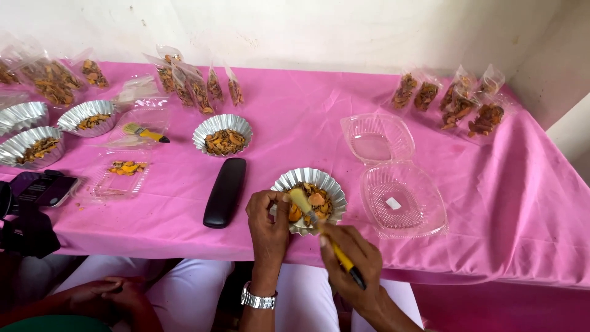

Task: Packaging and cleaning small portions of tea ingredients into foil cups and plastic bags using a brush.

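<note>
A fluted foil cup [332,185] with orange and brown dried pieces stands near the front edge of the pink-covered table [295,123]. My left hand [267,221] grips its left rim. My right hand [353,261] holds a small brush with a yellow handle [342,258]; its pale bristles rest on the pieces in the cup. An open clear clamshell box [399,178] lies just right of the cup, with a small white slip in its near half.
A black oblong case [225,192] lies left of the cup. Further foil cups of pieces [222,134], a second brush [146,131], a clear tray [120,175] and small filled bags [448,98] spread over the table. Another person's hands [104,295] rest at lower left beside a phone [46,187].
</note>
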